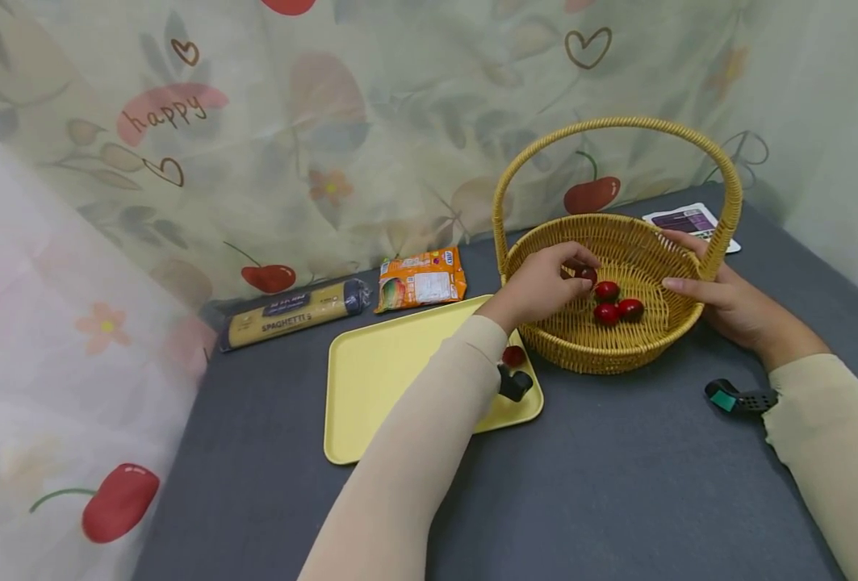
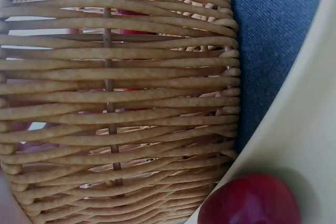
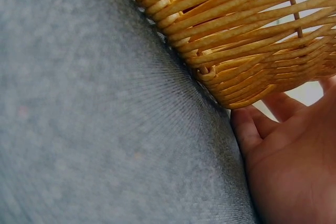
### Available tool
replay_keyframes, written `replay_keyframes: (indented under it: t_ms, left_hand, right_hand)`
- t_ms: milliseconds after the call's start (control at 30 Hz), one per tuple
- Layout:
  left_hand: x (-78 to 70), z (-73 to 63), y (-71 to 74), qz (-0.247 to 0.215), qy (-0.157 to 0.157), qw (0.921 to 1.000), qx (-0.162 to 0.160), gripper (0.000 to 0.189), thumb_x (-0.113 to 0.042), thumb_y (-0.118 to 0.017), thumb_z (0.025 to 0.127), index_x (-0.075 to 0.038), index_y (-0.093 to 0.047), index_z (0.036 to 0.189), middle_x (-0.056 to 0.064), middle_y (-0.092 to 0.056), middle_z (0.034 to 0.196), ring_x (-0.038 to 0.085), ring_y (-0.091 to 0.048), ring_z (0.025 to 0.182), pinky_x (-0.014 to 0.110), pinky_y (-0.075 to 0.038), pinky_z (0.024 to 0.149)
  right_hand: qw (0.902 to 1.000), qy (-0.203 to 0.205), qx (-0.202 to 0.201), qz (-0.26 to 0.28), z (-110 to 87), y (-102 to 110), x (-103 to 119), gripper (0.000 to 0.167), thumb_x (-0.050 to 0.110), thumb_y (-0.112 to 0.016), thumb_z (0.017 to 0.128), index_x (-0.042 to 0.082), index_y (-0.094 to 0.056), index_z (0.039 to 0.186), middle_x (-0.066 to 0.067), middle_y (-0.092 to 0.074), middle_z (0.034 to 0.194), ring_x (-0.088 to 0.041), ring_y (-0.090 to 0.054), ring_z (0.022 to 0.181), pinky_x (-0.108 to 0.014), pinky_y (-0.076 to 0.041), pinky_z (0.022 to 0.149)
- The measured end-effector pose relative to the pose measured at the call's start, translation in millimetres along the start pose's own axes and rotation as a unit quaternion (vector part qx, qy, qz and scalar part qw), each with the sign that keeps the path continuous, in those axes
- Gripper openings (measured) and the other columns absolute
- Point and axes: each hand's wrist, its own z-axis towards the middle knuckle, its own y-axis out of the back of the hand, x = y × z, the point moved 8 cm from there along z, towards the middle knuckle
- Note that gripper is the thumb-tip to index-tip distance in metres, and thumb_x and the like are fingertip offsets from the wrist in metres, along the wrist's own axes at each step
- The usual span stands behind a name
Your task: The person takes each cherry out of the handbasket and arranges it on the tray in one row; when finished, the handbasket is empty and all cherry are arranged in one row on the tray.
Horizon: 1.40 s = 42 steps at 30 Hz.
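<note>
Inside the yellow wicker basket [image 1: 603,357], my left hand [image 1: 533,284] pinches a small dark red fruit [image 1: 585,274], partly covered by the fingers. Three glossy red fruits [image 1: 607,314] lie together on the basket floor just beside it. My right hand [image 1: 737,305] grips the basket's right rim, thumb over the inner side and fingers along the outside. Another red fruit [image 2: 252,203] sits on the pale yellow tray [image 1: 385,363], close to the basket wall and near the left wrist.
Behind the tray lie a spaghetti pack [image 1: 294,313] and an orange packet [image 1: 421,280]. A white and purple card-like item [image 1: 722,236] is behind the basket's right side. The tall basket handle [image 1: 617,123] arches above both hands. A patterned curtain [image 1: 399,121] hangs along the table's back edge.
</note>
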Motion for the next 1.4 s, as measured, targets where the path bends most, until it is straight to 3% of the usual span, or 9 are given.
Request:
replay_keyframes:
  t_ms: [233, 433, 567, 700, 833, 967, 1100, 1400]
  left_hand:
    - [-0.8, -3.3, 6.7, -0.033, -0.019, 0.9991, -0.021, 0.031, -0.008, -0.069, 0.109, -0.016, -0.072, 0.139, -0.009, -0.065, 0.129, 0.008, -0.063, 0.107, 0.023, -0.053, 0.086]
    - [0.9, -7.2, 11.9, -0.082, -0.015, 0.9957, -0.039, 0.026, -0.008, -0.07, 0.108, -0.011, -0.071, 0.134, -0.004, -0.067, 0.122, 0.012, -0.067, 0.104, 0.026, -0.056, 0.083]
    - [-3.3, -11.3, 16.0, -0.073, -0.028, 0.9961, -0.041, 0.029, -0.007, -0.07, 0.108, -0.01, -0.068, 0.137, -0.003, -0.067, 0.123, 0.01, -0.065, 0.106, 0.025, -0.054, 0.085]
    - [-5.5, -18.0, 23.6, -0.047, -0.036, 0.9972, -0.047, 0.033, -0.008, -0.07, 0.108, -0.014, -0.07, 0.141, -0.003, -0.065, 0.13, 0.015, -0.062, 0.095, 0.026, -0.052, 0.078]
    - [-3.4, -28.9, 32.3, -0.039, -0.03, 0.9972, -0.056, 0.032, -0.009, -0.071, 0.108, -0.015, -0.074, 0.139, -0.006, -0.063, 0.132, 0.014, -0.061, 0.095, 0.027, -0.051, 0.079]
    - [-1.2, -41.9, 39.7, -0.105, -0.028, 0.9921, -0.062, 0.03, -0.007, -0.068, 0.109, -0.01, -0.071, 0.139, -0.004, -0.067, 0.13, 0.01, -0.068, 0.111, 0.026, -0.056, 0.091]
    - [1.0, -53.9, 47.6, -0.166, -0.043, 0.9822, -0.077, 0.03, -0.003, -0.068, 0.109, -0.003, -0.067, 0.139, 0.004, -0.068, 0.128, 0.018, -0.072, 0.113, 0.029, -0.057, 0.096]
    - [9.4, -87.9, 57.2, -0.158, -0.063, 0.9766, -0.131, 0.033, -0.009, -0.075, 0.106, -0.012, -0.072, 0.138, 0.0, -0.066, 0.128, 0.023, -0.069, 0.101, 0.034, -0.057, 0.083]
  right_hand:
    - [1.0, 0.001, -0.002, 0.003, -0.9, 1, 0, 0.071, -0.007, -0.05, 0.108, 0.012, -0.024, 0.17, -0.016, -0.048, 0.154, -0.02, -0.06, 0.13, -0.028, -0.055, 0.098]
    - [1.0, 0.001, -0.001, 0.0, -0.3, 0, -1, 0.072, -0.007, -0.051, 0.108, 0.012, -0.023, 0.171, -0.016, -0.048, 0.155, -0.02, -0.062, 0.129, -0.028, -0.055, 0.098]
    - [1.0, 0.0, -0.002, 0.001, -0.1, -1, -1, 0.072, -0.007, -0.051, 0.108, 0.012, -0.023, 0.172, -0.016, -0.047, 0.155, -0.019, -0.061, 0.129, -0.028, -0.055, 0.098]
    - [1.0, -0.004, -0.005, -0.003, 0.1, -1, -1, 0.073, -0.006, -0.052, 0.108, 0.013, -0.023, 0.171, -0.016, -0.046, 0.155, -0.02, -0.06, 0.13, -0.028, -0.055, 0.098]
    - [1.0, -0.003, -0.003, -0.001, -0.2, -1, 0, 0.073, -0.006, -0.052, 0.108, 0.014, -0.023, 0.171, -0.015, -0.046, 0.156, -0.02, -0.06, 0.131, -0.028, -0.055, 0.099]
    - [0.9999, -0.004, -0.007, -0.007, -0.6, -1, 0, 0.073, -0.005, -0.053, 0.108, 0.015, -0.024, 0.172, -0.014, -0.046, 0.156, -0.019, -0.059, 0.131, -0.027, -0.054, 0.099]
    - [0.9998, -0.009, -0.01, -0.012, -1.3, 0, -1, 0.073, -0.005, -0.053, 0.108, 0.014, -0.022, 0.172, -0.015, -0.044, 0.157, -0.019, -0.059, 0.131, -0.027, -0.055, 0.098]
    - [0.9998, -0.005, -0.012, -0.015, -1.0, 2, -1, 0.073, -0.006, -0.052, 0.108, 0.013, -0.022, 0.172, -0.014, -0.047, 0.155, -0.017, -0.062, 0.129, -0.026, -0.055, 0.097]
